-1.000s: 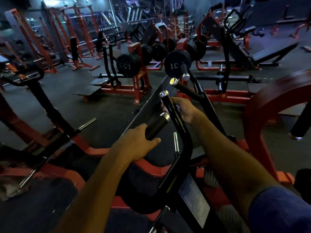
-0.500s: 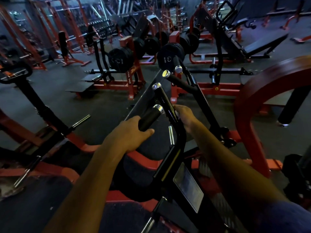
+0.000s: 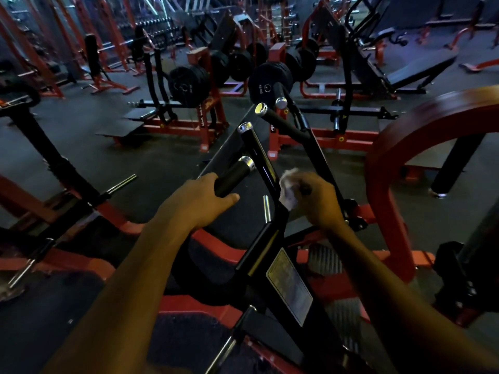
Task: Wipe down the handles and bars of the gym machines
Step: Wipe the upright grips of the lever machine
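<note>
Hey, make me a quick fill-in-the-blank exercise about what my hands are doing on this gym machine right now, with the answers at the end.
1. The left hand grips a short black ____ with a silver end cap.
2. The right hand holds a crumpled white ____.
3. The right hand presses it against the machine's black ____ bar.
4. The curved frame on the right is painted ____.

Missing words: handle; cloth; upright; red
</note>
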The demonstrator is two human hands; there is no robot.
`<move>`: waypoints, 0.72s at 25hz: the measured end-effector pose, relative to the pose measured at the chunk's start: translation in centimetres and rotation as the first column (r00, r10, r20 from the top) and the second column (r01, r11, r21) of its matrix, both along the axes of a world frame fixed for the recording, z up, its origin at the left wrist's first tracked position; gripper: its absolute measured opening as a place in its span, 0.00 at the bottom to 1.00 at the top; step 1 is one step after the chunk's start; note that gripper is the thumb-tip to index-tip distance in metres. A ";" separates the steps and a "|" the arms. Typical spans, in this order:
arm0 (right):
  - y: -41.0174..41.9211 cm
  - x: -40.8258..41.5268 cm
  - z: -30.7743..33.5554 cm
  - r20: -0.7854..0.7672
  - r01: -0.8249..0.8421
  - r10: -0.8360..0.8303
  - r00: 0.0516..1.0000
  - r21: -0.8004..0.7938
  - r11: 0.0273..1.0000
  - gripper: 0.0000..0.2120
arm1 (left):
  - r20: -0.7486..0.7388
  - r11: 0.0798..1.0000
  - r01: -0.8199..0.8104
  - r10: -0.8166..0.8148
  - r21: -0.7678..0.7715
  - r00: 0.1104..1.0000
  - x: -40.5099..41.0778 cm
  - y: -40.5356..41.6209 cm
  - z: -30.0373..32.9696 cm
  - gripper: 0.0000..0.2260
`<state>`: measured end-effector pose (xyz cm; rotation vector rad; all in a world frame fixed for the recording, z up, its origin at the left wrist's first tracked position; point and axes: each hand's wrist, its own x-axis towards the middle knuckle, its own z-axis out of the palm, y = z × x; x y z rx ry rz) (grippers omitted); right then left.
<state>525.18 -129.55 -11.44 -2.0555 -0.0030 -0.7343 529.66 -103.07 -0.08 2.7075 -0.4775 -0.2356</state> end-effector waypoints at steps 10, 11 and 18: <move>-0.3 1.0 -0.5 0.003 -0.107 0.119 0.993 -0.412 0.905 0.09 | 0.014 1.000 -0.001 0.001 0.019 1.000 -0.2 -0.2 0.2 0.22; -0.2 0.0 -1.3 -0.006 -0.109 0.118 0.993 -0.419 0.902 0.09 | 0.011 1.000 -0.002 0.002 0.021 1.000 -0.1 -0.2 0.2 0.22; 1.9 -2.5 -3.1 0.064 -0.115 0.174 0.983 -0.525 0.843 0.13 | 0.038 0.999 -0.018 0.017 0.037 0.999 -0.2 -0.2 0.1 0.26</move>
